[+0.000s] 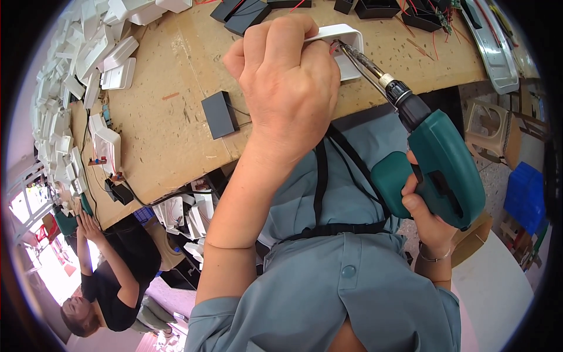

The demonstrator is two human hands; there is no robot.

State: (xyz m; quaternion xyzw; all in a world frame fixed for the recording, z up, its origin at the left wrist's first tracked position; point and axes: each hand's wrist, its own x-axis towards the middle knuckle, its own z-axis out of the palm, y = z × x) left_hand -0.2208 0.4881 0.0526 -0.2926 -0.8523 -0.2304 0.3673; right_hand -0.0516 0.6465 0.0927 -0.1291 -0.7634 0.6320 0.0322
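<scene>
At frame right, a green soldering gun (450, 170) is gripped by the curled right hand (427, 214), its long axis slanted, tip up-left at a white casing (350, 71), held upper-centre by the bent-fingered left hand (293, 82).

One fisheye view from my head, looking down, close over my hands (290, 88) and counter (170, 126).

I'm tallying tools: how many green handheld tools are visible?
2: one green tool in the right hand, a second green tool at the co-worker's hands, far left. Others may be hidden.
</scene>
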